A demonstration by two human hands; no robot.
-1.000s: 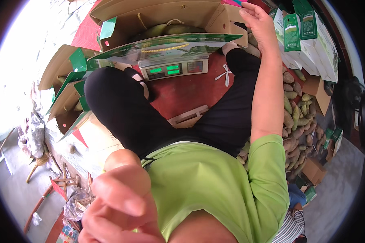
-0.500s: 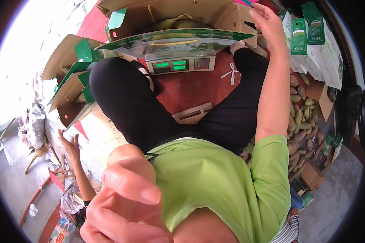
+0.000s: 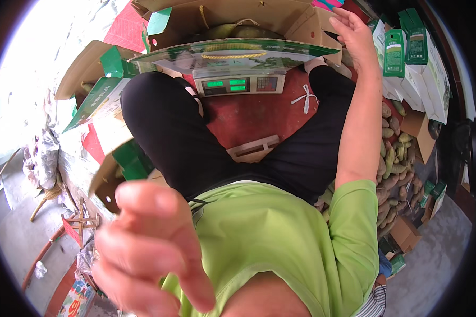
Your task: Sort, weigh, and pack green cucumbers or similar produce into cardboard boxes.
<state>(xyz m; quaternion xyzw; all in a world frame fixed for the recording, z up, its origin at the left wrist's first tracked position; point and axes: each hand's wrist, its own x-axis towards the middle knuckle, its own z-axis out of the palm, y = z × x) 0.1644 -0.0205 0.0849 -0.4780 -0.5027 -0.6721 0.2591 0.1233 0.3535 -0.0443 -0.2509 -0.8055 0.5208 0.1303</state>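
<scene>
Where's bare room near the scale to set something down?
Red floor between the legs, from the scale to the pale slotted piece, left of the white ribbon. Crowded: to the right, heaped tubers; to the left, open boxes.

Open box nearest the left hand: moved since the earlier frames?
Yes: judged against the scale, the open box has shifted down and somewhat right in the view, toward the person's body.

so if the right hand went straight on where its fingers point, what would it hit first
Probably the open cardboard carton, at its brown right end, just up-left of the right hand; depth is unclear, so it might pass above.
</scene>
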